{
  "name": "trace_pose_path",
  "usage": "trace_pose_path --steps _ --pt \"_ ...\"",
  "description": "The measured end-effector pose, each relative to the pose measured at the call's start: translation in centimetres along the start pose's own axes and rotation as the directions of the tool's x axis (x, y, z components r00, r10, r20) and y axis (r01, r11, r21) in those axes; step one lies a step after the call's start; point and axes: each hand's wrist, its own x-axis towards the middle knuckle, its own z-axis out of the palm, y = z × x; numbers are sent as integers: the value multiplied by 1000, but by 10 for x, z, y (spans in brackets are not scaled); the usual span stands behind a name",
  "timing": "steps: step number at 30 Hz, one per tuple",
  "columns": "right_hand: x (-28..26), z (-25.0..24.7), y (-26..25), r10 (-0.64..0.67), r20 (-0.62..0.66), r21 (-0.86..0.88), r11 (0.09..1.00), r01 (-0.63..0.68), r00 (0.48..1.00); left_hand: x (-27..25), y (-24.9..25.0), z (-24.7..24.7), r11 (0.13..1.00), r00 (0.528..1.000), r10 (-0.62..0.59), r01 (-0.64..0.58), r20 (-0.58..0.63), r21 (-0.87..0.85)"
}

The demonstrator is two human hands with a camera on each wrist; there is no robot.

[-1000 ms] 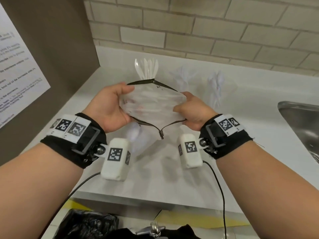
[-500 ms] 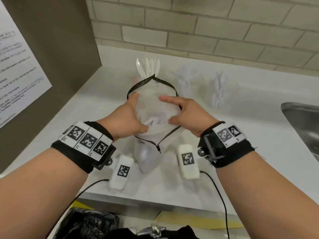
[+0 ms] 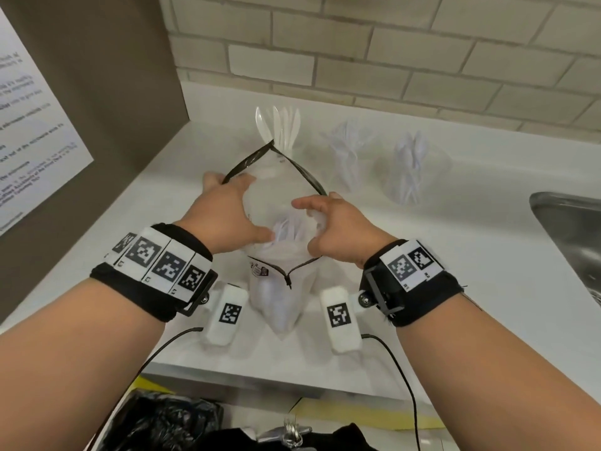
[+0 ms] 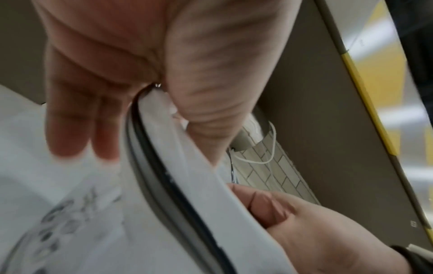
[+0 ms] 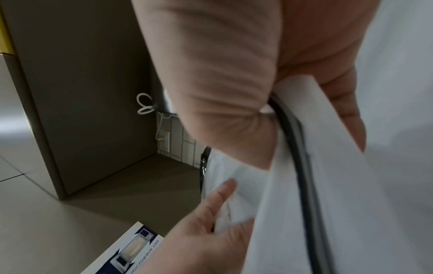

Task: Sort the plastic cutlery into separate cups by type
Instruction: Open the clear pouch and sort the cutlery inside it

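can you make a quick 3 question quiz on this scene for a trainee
1. True or false: the zip bag is closed.
2. Which hand holds the bag's black zip edge? A) only the left hand B) only the right hand C) both
3. Fill in: behind the bag, white cutlery stands in ___ clear cups, at and.

Key: 1 false, its mouth is held wide open. 2 C, each hand pinches one side. 3 three.
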Motion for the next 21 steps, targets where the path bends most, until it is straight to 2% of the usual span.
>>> trace_pose_path --steps 2,4,6,9,11,13,15,17,19,21 --pt "-5 1 -6 -11 51 -47 999 14 999 1 4 -3 998 993 59 -60 -98 -8" --pt "-8 4 -9 -1 102 -86 996 9 995 3 4 -4 997 991 66 -72 -120 -41" --pt "-5 4 -9 31 109 -116 993 -19 994 3 5 -5 995 995 60 -66 -77 -70" --pt "5 -10 -11 39 1 -145 989 -39 999 -5 4 -1 998 996 61 -61 60 -1" --pt "9 -21 -17 -8 -72 -81 997 2 997 -12 5 1 998 991 39 -46 126 49" --pt "12 -24 -20 -16 -111 54 998 22 994 -16 5 2 996 992 30 -40 122 76" --pt "11 -21 -16 22 -77 42 999 -19 997 -18 3 2 996 994 39 -47 104 75" --pt "8 -16 -7 87 64 -144 987 -77 994 -20 0 4 990 994 55 -67 96 126" --pt "3 -11 3 143 187 -251 963 -94 972 -22 -2 8 958 983 181 -182 25 223" --pt "0 -7 8 144 232 -262 962 -80 962 -20 3 9 842 906 423 -386 -17 377"
